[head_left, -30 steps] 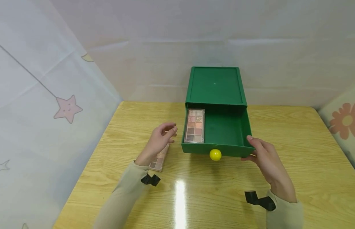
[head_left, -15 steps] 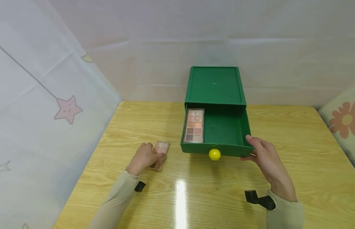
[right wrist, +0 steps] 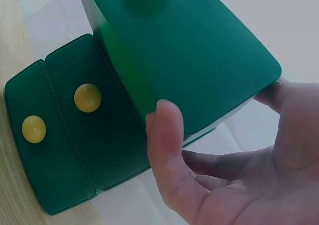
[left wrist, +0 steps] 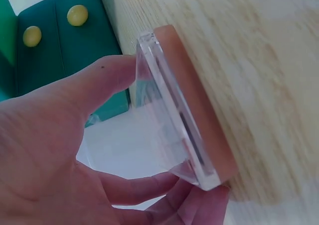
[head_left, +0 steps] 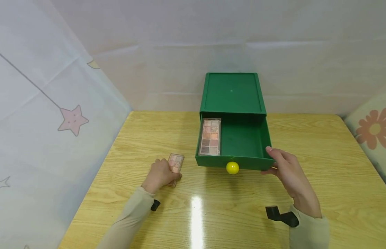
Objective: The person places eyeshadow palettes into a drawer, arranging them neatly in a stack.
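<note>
My left hand [head_left: 160, 174] spans an eyeshadow palette [head_left: 176, 162] on the table, left of a green drawer cabinet [head_left: 231, 91]. In the left wrist view, thumb and fingers pinch opposite edges of the palette [left wrist: 197, 105], which has a clear lid. My right hand [head_left: 290, 169] grips the front right corner of the pulled-out top drawer [head_left: 252, 165]. The right wrist view shows curled fingers under that drawer [right wrist: 199, 51]; the thumb lies at its side rim in the head view. A second eyeshadow palette [head_left: 210, 136] lies along the drawer's left wall.
A yellow knob [head_left: 232, 167] sticks out from the drawer front. Two lower drawers with yellow knobs [right wrist: 87, 97] are closed beneath it. The wooden table [head_left: 227, 214] meets a cloth backdrop [head_left: 168, 69] behind and at both sides.
My left hand has moved down and left from beside the drawer to the palette on the table, and now pinches it. My right hand keeps its grip on the drawer.
</note>
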A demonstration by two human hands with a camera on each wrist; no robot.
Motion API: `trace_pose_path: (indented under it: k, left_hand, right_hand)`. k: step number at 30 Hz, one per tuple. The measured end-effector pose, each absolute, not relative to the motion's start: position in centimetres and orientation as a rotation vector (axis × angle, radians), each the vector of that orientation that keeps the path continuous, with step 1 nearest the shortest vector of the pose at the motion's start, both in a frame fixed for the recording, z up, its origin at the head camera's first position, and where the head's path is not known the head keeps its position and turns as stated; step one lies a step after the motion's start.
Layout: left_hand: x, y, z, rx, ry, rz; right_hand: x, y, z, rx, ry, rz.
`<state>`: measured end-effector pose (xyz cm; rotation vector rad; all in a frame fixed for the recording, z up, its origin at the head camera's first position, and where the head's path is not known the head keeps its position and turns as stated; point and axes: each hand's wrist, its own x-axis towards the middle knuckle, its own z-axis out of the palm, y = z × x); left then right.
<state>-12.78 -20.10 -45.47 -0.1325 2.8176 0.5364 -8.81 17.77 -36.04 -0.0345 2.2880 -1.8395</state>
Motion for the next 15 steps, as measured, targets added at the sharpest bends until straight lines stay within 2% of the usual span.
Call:
trace_pose_path:
  k: [15]
  left_hand:
    - [-13.05,-20.17,-45.06,-0.116,2.792,0.479]
  right_hand:
    - [-8.95,18.02,-36.11,-0.023,2.264,-1.858]
